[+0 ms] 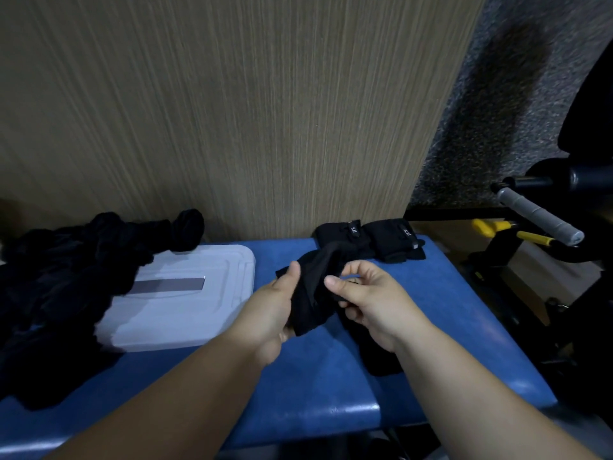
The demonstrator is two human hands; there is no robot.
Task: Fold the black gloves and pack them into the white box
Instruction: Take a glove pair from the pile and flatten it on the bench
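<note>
Grips both hold one black glove (311, 290) over the blue table (331, 386), approx. mid-table: left grip (275, 310) curls round its left side w/ thumb on top near the far end, right grip (368, 300) pinches its right edge btwn thumb & curled fingers. White box (185, 303) lies w/ lid on just left of the grips, and a heap (59, 293) of black gloves overlaps its left side. Two folded gloves (371, 240) sit side by side at the table's back edge by the wood panel (232, 111); another black piece (378, 356) lies under the right wrist.
</note>
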